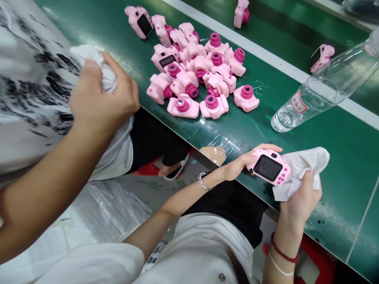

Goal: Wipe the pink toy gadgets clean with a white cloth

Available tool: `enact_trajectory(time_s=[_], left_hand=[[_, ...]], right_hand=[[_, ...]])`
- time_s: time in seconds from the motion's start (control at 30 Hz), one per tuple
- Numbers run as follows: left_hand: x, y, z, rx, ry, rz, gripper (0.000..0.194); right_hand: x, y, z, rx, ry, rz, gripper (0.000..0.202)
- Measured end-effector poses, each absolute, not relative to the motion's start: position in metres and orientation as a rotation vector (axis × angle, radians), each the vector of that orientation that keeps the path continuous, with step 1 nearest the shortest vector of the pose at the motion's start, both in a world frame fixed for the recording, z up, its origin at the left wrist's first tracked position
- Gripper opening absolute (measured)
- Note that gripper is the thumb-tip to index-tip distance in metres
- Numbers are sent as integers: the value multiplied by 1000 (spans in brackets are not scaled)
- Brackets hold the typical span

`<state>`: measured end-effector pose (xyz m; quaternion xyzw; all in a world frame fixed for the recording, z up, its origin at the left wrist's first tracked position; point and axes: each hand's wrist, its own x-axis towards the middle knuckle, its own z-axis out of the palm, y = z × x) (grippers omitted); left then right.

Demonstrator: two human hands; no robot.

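My left hand (237, 167) is closed on a pink toy camera (270, 169), whose dark screen and pink buttons face up. In my right hand (300, 203) is a white cloth (308, 161), pinched between thumb and fingers. The cloth lies against the camera's right side, at the button end. Both hands are over the near edge of the green table (334, 177). Beyond them, several more pink toy cameras (192, 71) with magenta lenses lie in a loose heap; some face up and others are turned on their sides.
A clear bottle (314, 92) with some liquid and a small label stands on the table to the right. A co-worker's hand (103, 94) at the left grips another white cloth (94, 63). Past a white strip (260, 55) lie single cameras (321, 58).
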<state>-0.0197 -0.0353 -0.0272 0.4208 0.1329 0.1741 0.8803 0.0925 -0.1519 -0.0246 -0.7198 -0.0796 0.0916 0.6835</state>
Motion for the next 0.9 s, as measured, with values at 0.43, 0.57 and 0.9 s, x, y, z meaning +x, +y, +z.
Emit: enact_trajectory(time_s=[0.43,0.57,0.9], left_hand=[[-23,-33,-28,993,265,379,68],[-22,-34,-28,1011,333,372,68],[-22,-33,-44,1037,312,326,97]], right_hand=[[95,-151,-36,-1548,-101,296,47],[96,-152,-39,-1564,-125,276,44],[97,-152,-37,-1533,-115,271,41]])
